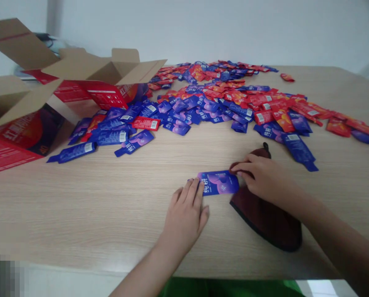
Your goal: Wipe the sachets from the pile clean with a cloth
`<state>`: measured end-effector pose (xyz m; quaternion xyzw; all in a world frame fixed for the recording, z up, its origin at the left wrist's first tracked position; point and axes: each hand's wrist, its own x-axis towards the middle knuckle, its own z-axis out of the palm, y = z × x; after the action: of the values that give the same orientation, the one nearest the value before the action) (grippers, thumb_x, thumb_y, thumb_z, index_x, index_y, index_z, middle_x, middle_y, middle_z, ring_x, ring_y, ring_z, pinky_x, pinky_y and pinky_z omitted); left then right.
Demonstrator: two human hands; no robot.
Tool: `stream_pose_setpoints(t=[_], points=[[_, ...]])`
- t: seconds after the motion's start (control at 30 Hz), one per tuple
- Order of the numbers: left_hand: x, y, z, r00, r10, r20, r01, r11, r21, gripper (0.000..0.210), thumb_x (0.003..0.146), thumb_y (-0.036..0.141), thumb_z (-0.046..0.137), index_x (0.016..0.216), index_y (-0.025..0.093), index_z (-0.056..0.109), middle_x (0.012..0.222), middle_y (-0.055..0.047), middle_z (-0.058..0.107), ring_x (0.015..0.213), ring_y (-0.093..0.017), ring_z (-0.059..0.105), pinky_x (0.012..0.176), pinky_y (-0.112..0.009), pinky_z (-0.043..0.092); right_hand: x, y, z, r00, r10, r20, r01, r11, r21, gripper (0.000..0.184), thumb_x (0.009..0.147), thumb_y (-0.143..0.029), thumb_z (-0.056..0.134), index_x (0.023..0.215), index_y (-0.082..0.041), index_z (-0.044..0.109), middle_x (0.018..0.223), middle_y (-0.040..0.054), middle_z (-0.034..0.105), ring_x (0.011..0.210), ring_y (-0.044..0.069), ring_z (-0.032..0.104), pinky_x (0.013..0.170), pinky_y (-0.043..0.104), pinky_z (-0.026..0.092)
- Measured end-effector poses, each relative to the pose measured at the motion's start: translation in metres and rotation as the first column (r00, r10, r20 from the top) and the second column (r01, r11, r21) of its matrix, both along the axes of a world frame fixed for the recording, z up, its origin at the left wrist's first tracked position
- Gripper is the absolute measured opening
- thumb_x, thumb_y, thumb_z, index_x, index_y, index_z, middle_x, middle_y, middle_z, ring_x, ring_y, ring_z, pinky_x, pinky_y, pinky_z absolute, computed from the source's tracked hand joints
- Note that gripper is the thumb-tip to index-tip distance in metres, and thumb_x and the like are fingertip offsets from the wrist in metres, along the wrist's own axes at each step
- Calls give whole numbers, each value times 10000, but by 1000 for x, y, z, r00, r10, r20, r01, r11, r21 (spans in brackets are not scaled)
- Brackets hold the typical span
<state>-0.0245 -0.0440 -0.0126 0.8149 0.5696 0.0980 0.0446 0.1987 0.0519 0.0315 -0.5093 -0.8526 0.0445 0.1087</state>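
A blue-purple sachet [219, 182] with white print lies flat on the table in front of me. My left hand [186, 206] rests on its left end with the fingers stretched out flat. At the sachet's right end, my right hand [260, 175] pinches the edge of a dark brown cloth mitt [267, 218] with black trim. The mitt's small black loop sticks out beyond that hand, and its wide body spreads below the wrist. The mitt's edge touches or slightly overlaps the sachet; I cannot tell which.
Red and blue sachets [203, 109] lie in a long heap across the back of the wooden table [94, 222]. Two open red cartons [20, 134] with brown flaps stand at the left. One red sachet [287, 77] lies apart at the far right.
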Motion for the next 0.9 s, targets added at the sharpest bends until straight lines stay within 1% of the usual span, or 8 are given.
stream_pose_setpoints(t=[0.1,0.23,0.3,0.4,0.57,0.67,0.77,0.9], points=[[0,-1,0,1000,12,-22,-12,1000,-4,561,936,320,463,1458,137,370,1520,-115,388,1382,-273,377,1078,-442,364,-36,-4,4,995,98,-32,-97,995,23,271,923,-207,467,1020,-271,711,968,61,624,860,210,567,764,355,413],[-1,-2,2,999,-3,-48,2,1000,-25,591,914,321,482,1448,93,377,1514,-131,393,1384,-281,374,1086,-436,354,-70,-16,-15,983,186,-3,-185,979,89,268,911,-195,494,1080,-252,694,1028,95,610,932,247,511,768,378,381],[0,-2,2,999,-11,-48,10,1000,-15,585,929,347,451,1444,80,380,1511,-131,395,1384,-278,374,1084,-431,355,-64,-20,-25,987,163,-1,-162,981,108,298,907,-184,494,1118,-262,690,1045,102,604,919,251,494,775,388,378],[2,-3,1,999,17,-46,-16,1000,7,576,950,367,403,1448,80,373,1515,-128,387,1381,-273,379,1081,-430,352,-35,-19,-34,996,90,-26,-87,990,110,340,911,-169,472,1149,-267,694,1036,104,593,892,245,497,788,397,400],[3,-2,1,998,-3,-60,2,1000,-11,567,965,383,382,1457,102,358,1526,-122,369,1391,-261,365,1074,-440,358,8,-6,-29,996,20,-91,-18,1000,21,316,918,-181,456,1055,-257,730,962,78,603,870,222,551,783,389,455],[2,-2,1,998,-12,-64,12,1000,-4,559,971,386,376,1457,111,358,1524,-126,374,1395,-262,358,1074,-449,354,0,-5,-14,994,55,-99,-52,998,32,299,910,-180,464,998,-252,740,940,71,614,853,212,562,768,377,459],[1,-2,2,998,-12,-67,12,1000,1,553,970,380,378,1448,102,373,1522,-129,375,1396,-269,356,1076,-453,351,-30,-14,-3,984,157,-83,-150,986,75,298,894,-154,482,1020,-252,734,982,79,621,898,225,545,782,378,438],[2,0,4,997,-10,-73,9,1000,-19,547,967,377,392,1436,96,396,1518,-121,379,1390,-268,367,1068,-446,364,-56,-25,-12,975,208,-83,-204,977,57,244,906,-164,487,956,-233,716,978,70,629,900,221,521,786,376,408]])
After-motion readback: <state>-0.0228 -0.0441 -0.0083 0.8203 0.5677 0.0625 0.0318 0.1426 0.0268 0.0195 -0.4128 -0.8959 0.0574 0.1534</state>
